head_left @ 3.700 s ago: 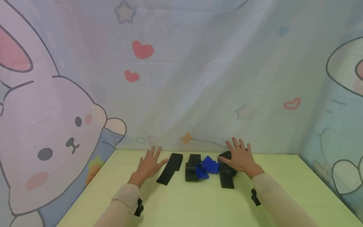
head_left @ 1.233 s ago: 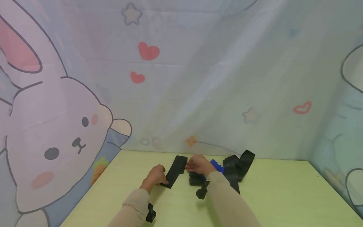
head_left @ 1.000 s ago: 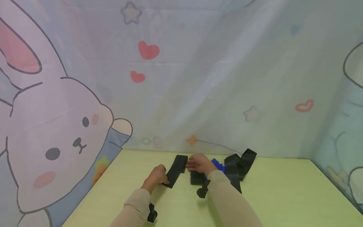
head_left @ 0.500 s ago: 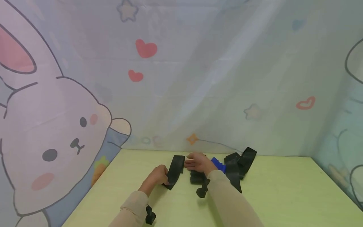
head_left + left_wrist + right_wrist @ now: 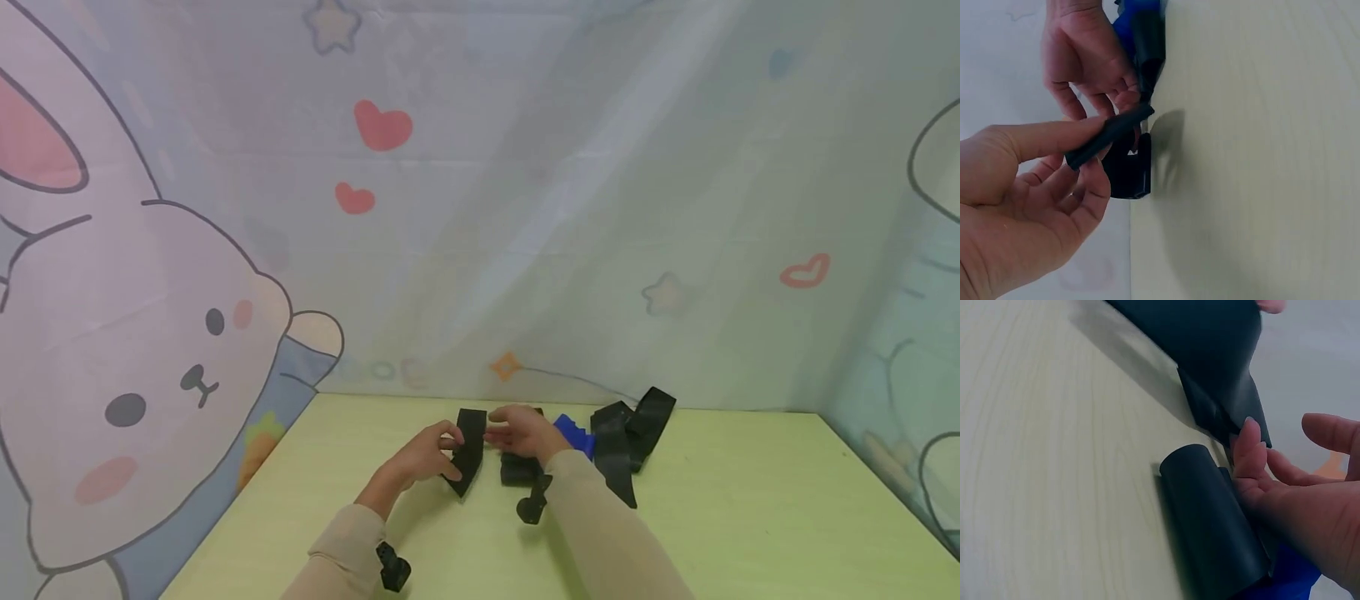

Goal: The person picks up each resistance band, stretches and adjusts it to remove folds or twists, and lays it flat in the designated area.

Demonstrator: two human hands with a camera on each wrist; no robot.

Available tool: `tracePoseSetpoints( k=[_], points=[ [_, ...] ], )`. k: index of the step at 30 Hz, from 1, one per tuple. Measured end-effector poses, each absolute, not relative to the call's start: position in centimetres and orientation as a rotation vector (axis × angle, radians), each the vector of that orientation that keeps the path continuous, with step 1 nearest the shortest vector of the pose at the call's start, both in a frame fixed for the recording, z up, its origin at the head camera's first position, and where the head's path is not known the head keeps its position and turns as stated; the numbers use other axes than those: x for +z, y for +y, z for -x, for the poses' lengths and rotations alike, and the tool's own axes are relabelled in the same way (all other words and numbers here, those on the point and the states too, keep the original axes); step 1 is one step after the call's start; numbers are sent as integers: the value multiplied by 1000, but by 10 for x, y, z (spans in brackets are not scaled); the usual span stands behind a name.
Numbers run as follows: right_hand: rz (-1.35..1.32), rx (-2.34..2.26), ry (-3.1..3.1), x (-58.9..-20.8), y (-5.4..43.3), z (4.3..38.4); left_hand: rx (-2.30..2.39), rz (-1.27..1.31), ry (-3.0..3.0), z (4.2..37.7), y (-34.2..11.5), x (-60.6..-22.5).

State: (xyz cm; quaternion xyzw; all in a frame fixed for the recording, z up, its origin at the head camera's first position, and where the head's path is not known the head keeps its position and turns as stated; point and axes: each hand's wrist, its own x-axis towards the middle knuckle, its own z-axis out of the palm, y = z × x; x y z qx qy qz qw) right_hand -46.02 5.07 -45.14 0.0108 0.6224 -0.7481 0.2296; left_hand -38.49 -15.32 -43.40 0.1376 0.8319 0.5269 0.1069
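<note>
My left hand (image 5: 422, 457) pinches the near end of a flat, flexible black strip (image 5: 471, 437) between thumb and fingers, that end raised off the table. The left wrist view shows the pinched edge of the black strip (image 5: 1110, 135) side on. On the strip's other side is my right hand (image 5: 527, 429). In the right wrist view its fingertips (image 5: 1249, 440) touch the far part of the black strip (image 5: 1210, 350), while its thumb stands apart. Beneath the right hand lies a rolled or folded black piece (image 5: 1210, 519), partly hidden by it in the head view.
A crumpled blue piece (image 5: 573, 435) lies right of my right hand. Beyond it are more black strips (image 5: 618, 454), overlapping, one leaning up at the back. The pale yellow table (image 5: 750, 500) ends at a printed cloth backdrop (image 5: 600, 208).
Both hands, earlier spread above the pieces, came down to the left strip. The left hand lifted the strip's near end and moved slightly away from me; the right has stayed almost still lately.
</note>
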Motion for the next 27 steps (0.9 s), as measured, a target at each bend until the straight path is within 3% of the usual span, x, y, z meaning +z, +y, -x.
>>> tracePoseSetpoints(
  k=[27],
  points=[
    [199, -2164, 1600, -461, 51, 467, 1437, -611, 2180, 377, -156, -434]
  ],
)
